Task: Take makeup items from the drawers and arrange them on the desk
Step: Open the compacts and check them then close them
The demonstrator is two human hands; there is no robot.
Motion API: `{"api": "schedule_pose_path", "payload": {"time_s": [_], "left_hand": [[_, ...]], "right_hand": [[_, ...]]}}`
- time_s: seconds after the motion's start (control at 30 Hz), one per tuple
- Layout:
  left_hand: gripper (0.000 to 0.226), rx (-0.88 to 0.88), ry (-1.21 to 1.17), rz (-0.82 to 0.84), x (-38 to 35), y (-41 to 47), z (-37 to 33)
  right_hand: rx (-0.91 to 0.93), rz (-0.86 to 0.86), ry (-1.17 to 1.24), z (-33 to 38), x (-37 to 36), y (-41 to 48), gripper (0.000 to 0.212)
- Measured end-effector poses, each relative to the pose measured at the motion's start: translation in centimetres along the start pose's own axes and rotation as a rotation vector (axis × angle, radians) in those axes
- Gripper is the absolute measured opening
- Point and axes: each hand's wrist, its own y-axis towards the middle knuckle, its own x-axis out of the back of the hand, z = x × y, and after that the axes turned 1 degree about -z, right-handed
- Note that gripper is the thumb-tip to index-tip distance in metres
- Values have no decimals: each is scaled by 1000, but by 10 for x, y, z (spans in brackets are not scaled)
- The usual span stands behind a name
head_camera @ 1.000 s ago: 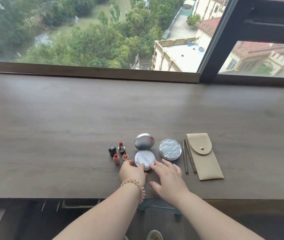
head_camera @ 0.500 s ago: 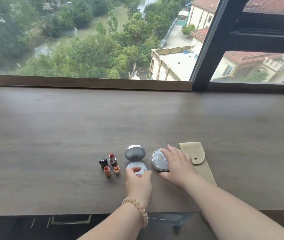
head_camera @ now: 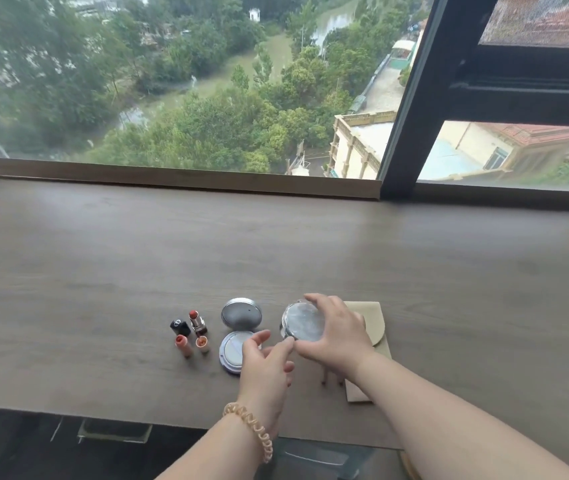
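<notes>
My right hand [head_camera: 340, 337] grips a round silver compact [head_camera: 302, 322] from its right side and holds it tilted, its left edge raised off the desk [head_camera: 103, 271]. My left hand [head_camera: 265, 365], a coil bracelet on its wrist, reaches in with loose fingers, and the index fingertip touches the compact's lower rim. Under that hand lies an open cushion compact, with its base [head_camera: 233, 348] flat and its lid [head_camera: 241, 312] standing up. To the left stand an open red lipstick [head_camera: 198, 322], its black cap [head_camera: 180, 326] and two small orange tubes [head_camera: 182, 345].
A beige snap pouch [head_camera: 376, 318] lies under and behind my right hand. The window sill [head_camera: 179, 176] bounds the desk at the back. A drawer [head_camera: 115, 429] stands open below the front edge, left of my arms.
My right hand has closed round the silver compact and tipped it up. My left hand has left the cushion compact and moved right to the silver one's rim.
</notes>
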Motion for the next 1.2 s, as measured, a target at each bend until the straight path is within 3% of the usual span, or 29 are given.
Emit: {"api": "schedule_pose_path", "payload": {"time_s": [0.17, 0.37, 0.7, 1.0, 1.2], "left_hand": [[39, 40, -178, 206, -21, -14, -20], [56, -38, -321, 452, -36, -39, -49], [65, -64, -335, 524, -27, -48, -75], [68, -47, -387, 654, -2, -53, -75], [82, -95, -326, 653, 4, -53, -81]], "right_hand": [[-16, 3, 296, 14, 46, -19, 70], [50, -32, 362, 30, 86, -34, 54], [113, 17, 371, 59, 115, -39, 61], [97, 90, 544, 73, 113, -43, 35], [130, 115, 594, 72, 114, -43, 48]]}}
